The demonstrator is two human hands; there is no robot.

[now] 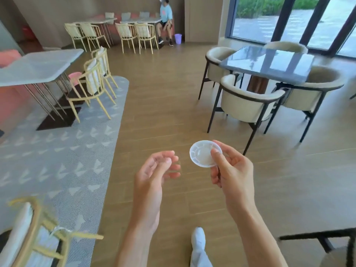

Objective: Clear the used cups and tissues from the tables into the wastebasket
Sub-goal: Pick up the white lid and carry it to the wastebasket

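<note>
Hands: right hand (232, 168) pinches clear plastic cup (204, 156), left hand (154, 170) loosely curled, empty

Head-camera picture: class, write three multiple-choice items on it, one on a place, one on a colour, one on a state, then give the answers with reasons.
1. Where is the wastebasket?
A. beside the seated person at the far wall
B. under the dark glossy table
C. on the grey rug

2. What colour is it?
A. green
B. purple
C. black

3. What is the right hand doing?
A. hanging empty
B. resting on a chair
C. holding a clear plastic cup

Answers: A, it stands on the floor by that person's feet; B, it is pale purple; C, thumb and fingers pinch the cup's rim.
</note>
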